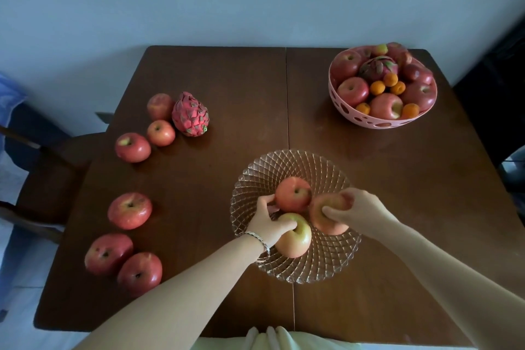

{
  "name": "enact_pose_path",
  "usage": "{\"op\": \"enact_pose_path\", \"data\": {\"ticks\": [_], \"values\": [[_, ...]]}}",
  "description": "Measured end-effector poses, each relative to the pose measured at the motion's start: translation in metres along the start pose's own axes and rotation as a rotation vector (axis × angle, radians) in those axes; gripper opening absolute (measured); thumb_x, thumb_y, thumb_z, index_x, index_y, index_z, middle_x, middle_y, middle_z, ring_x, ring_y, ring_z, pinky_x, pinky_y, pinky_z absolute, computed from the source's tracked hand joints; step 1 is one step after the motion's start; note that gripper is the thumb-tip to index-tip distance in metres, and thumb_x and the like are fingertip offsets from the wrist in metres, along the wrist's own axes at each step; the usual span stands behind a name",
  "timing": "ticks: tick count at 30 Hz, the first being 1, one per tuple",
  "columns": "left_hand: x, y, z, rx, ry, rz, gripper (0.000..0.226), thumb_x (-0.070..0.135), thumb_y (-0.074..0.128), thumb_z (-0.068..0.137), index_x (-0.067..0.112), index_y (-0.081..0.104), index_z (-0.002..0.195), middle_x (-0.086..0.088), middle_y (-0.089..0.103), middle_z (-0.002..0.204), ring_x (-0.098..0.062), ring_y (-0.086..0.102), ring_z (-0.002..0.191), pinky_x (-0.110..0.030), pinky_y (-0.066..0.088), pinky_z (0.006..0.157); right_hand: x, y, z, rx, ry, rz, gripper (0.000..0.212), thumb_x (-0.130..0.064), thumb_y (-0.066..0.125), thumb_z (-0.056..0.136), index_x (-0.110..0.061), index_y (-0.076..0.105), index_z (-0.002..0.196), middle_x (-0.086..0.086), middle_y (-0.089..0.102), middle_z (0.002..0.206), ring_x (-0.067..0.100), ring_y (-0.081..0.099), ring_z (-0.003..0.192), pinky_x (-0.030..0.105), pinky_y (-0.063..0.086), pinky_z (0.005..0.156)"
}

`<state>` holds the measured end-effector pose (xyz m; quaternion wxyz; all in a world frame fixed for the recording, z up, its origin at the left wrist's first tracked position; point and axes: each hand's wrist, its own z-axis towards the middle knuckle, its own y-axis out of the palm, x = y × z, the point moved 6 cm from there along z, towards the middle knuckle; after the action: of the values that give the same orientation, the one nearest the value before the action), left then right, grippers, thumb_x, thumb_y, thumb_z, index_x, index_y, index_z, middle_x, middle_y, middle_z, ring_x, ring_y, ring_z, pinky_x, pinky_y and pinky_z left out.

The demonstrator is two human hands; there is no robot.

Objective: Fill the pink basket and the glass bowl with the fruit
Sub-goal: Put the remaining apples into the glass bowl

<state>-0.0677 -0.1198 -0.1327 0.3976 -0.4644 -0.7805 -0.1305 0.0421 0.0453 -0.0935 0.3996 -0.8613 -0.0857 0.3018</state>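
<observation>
The glass bowl (pixel 326 167) stands near the middle of the table and holds three apples. My left hand (pixel 267 220) reaches into it, with fingers on the far apple (pixel 294 193) and the thumb on the near apple (pixel 295 239); which one it grips I cannot tell. My right hand (pixel 360 209) is shut on the right apple (pixel 324 216) inside the bowl. The pink basket (pixel 366 119) at the back right is heaped with apples, small oranges and a dragon fruit (pixel 376 67).
On the left of the brown table (pixel 227 79) lie several loose apples, such as one (pixel 130 210) at mid-left, and a pink dragon fruit (pixel 190 114). A dark chair (pixel 42 162) stands beyond the left edge. The wall is close behind.
</observation>
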Motion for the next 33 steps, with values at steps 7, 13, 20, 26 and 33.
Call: {"op": "enact_pose_path", "data": {"ticks": [7, 13, 20, 26, 33], "values": [[0.003, 0.004, -0.001, -0.019, -0.004, 0.07, 0.067, 0.016, 0.065, 0.081, 0.022, 0.028, 0.137, 0.0, 0.047, 0.134, -0.015, 0.047, 0.109, -0.026, 0.036, 0.09, 0.0, 0.018, -0.004, 0.027, 0.005, -0.302, 0.057, -0.057, 0.054, 0.08, -0.018, 0.054, 0.121, 0.007, 0.044, 0.125, 0.024, 0.036, 0.12, 0.035, 0.043, 0.091], [0.016, 0.006, -0.003, -0.067, 0.002, 0.098, 0.085, 0.011, 0.062, 0.082, 0.03, 0.009, 0.146, -0.003, 0.036, 0.142, -0.019, 0.045, 0.114, -0.026, 0.034, 0.091, -0.018, 0.014, 0.007, -0.007, -0.008, -0.335, 0.074, -0.062, 0.047, 0.083, -0.016, 0.034, 0.14, 0.01, 0.04, 0.141, 0.028, 0.033, 0.132, 0.042, 0.035, 0.103], [0.01, 0.003, -0.005, -0.066, -0.069, 0.088, 0.086, 0.021, 0.064, 0.081, 0.033, 0.008, 0.146, -0.001, 0.038, 0.144, -0.02, 0.045, 0.12, -0.035, 0.042, 0.098, -0.06, 0.034, 0.027, -0.193, -0.205, -0.036, 0.056, -0.045, 0.049, 0.091, -0.039, 0.028, 0.142, 0.006, 0.054, 0.132, 0.021, 0.056, 0.104, 0.031, 0.047, 0.082], [0.003, 0.007, -0.015, -0.013, -0.262, 0.006, 0.076, 0.022, 0.062, 0.083, 0.034, 0.018, 0.144, -0.007, 0.032, 0.143, -0.033, 0.041, 0.126, -0.052, 0.052, 0.088, -0.055, 0.034, 0.041, -0.174, -0.153, 0.034, 0.04, -0.034, 0.049, 0.091, -0.034, 0.045, 0.131, 0.002, 0.059, 0.123, 0.018, 0.055, 0.1, 0.032, 0.047, 0.083], [0.006, 0.007, -0.02, -0.088, -0.248, -0.023, 0.079, 0.025, 0.06, 0.085, 0.038, 0.011, 0.146, -0.004, 0.02, 0.152, -0.035, 0.033, 0.133, -0.051, 0.05, 0.09, -0.064, 0.044, 0.037, -0.097, -0.21, -0.001, 0.042, -0.023, 0.043, 0.091, -0.027, 0.039, 0.133, 0.006, 0.047, 0.131, 0.02, 0.056, 0.09, 0.028, 0.047, 0.067]]}}
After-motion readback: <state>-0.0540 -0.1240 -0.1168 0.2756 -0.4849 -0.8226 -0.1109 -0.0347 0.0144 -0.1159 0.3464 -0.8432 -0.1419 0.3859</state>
